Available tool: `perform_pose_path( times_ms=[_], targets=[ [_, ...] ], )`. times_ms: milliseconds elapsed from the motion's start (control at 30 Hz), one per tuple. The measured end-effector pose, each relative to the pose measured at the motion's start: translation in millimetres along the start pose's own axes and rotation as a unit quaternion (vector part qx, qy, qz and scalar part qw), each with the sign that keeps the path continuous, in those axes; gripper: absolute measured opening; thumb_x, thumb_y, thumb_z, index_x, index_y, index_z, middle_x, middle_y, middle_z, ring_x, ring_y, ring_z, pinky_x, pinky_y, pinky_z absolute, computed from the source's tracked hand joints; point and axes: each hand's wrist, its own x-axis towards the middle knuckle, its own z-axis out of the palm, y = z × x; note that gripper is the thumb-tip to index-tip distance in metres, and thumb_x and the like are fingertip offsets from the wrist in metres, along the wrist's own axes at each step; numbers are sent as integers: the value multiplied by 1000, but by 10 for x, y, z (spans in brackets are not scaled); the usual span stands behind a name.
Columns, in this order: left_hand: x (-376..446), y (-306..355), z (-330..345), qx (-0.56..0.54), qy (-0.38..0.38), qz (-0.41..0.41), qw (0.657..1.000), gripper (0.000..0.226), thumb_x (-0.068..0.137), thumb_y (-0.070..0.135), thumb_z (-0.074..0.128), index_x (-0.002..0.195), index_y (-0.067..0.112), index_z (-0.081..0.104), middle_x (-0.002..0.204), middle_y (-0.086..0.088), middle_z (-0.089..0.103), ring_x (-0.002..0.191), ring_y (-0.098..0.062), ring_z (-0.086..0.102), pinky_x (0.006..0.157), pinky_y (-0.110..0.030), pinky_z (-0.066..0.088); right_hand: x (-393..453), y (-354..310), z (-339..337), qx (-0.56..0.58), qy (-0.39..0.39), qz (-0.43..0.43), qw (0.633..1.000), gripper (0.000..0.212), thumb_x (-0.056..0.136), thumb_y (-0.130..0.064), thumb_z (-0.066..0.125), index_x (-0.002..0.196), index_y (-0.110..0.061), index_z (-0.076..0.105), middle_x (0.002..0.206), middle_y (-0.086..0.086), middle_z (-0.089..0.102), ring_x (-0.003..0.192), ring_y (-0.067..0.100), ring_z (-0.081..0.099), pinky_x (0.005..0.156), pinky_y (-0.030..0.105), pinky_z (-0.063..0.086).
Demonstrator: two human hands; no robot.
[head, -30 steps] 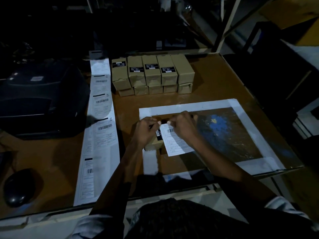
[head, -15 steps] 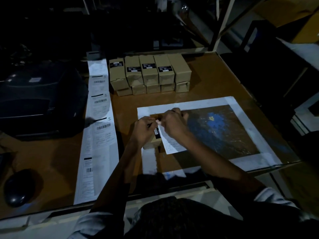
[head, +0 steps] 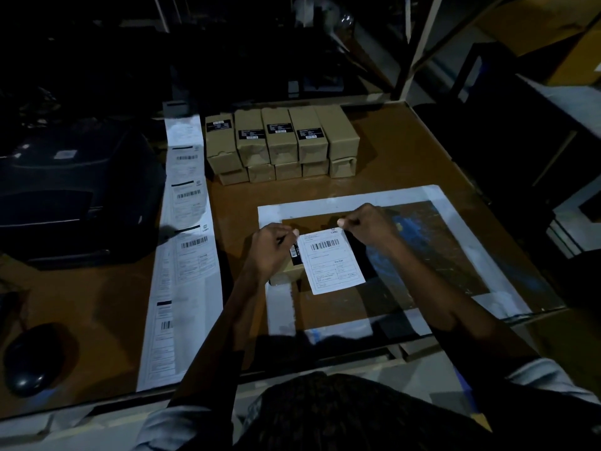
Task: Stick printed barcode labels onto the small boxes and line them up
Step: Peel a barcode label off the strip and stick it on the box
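1. Label, a white printed sheet with a barcode near its top edge, is stretched flat between both hands above a small brown box on the worktop, inside a white-bordered dark mat.
2. Left hand pinches the label's top left corner in a closed grip; it also seems to hold a thin dark pen-like thing, though that is too dim to be sure.
3. Right hand pinches the top right corner, fingers curled.
4. Step in hand, as I judge it: squaring the label over the box before laying it down. Whether its lower edge already touches the box I cannot tell.
5. Next move calls for lowering it straight, then smoothing it without creases or skew.
6. Farther back, a two-layer row of boxes stands lined up; four of the five on top carry small dark stickers.
7. A strip of printed labels runs down the worktop on the left, beside a dark printer.
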Motion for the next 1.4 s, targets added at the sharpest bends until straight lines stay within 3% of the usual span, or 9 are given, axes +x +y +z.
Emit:
perform_pose_path(
  times_ms=[233,400,500,633,800,1000,1133,1233,1400],
  targets=[
    [-5,35,-17,9,-4,8,1000,30,98,18,62,79,-2,75,95,-10,74,83,-13,62,70,-11,42,-232,-339,287,102,-49,-90,990,16,95,-32,68,105,-24,77,100,-6,76,83,9,65,77,33,55],
    [-16,39,-20,-4,-6,-9,1000,31,97,19,62,79,-3,74,97,-8,75,86,-3,59,72,-12,43,-198,-111,195,54,-44,-23,997,30,96,-45,64,118,-27,73,110,-4,75,92,12,66,84,37,55],
    [-14,46,-26,-7,-15,-12,1000,32,98,18,61,80,-5,74,97,-10,75,87,-7,62,73,-12,44,-134,-27,62,78,-52,21,995,34,99,-38,61,117,-12,72,102,2,70,82,12,60,69,27,50],
    [-31,79,-36,2,-17,-15,1000,29,98,19,61,85,-1,77,100,-7,74,90,-7,62,71,-4,40,-90,24,-9,110,-24,43,993,24,94,-29,70,105,-8,76,103,7,73,92,26,69,78,44,63],
    [-46,47,-15,78,7,43,996,36,99,29,56,75,6,72,88,-6,74,83,-17,66,74,-32,53,-191,-55,0,161,67,-23,984,26,96,-19,68,121,-14,72,123,3,71,113,13,62,91,27,49],
    [-176,-18,-37,173,-6,78,982,43,95,53,45,113,25,73,112,4,72,104,-19,62,86,-46,51,-615,199,268,251,0,-80,965,39,104,-8,51,141,-17,56,135,-5,59,122,15,57,80,11,50],
    [-424,-139,-111,114,-32,156,981,39,94,37,54,124,18,69,132,-4,64,126,-26,55,102,-50,46,-770,410,391,301,9,-89,949,53,101,2,50,147,-25,51,144,-9,56,130,4,52,98,21,50],
    [-476,-138,-212,80,-93,174,977,54,87,37,64,134,12,61,143,-10,55,136,-29,46,113,-46,37,-803,449,407,312,-16,-92,945,72,90,16,59,149,-24,46,148,-8,52,127,-13,47,97,8,43],
    [-479,0,-228,99,-87,127,983,57,80,34,75,131,15,63,145,-8,53,135,-21,42,112,-35,29,-834,416,400,347,-14,-110,931,81,77,13,75,138,-36,51,139,-12,59,127,7,58,95,27,55]
  ],
)
